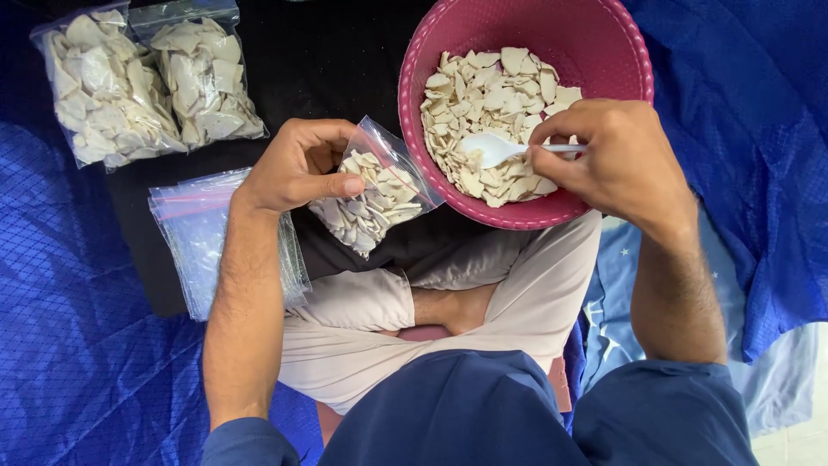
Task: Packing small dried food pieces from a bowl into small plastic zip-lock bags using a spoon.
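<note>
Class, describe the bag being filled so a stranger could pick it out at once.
Start at the pink basin of pale chips. At its left rim, the left hand holds a small clear bag open. Unlike the two full bags lying apart, it is half full.

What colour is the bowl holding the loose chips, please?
The bowl is pink, seen in the head view.

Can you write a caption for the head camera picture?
Left hand holds a part-filled bag; right hand scoops pale chips with a white spoon.

The pink bowl [604,34] runs off the top edge; the right hand [617,155] hides the white spoon [496,148] handle's end.
</note>
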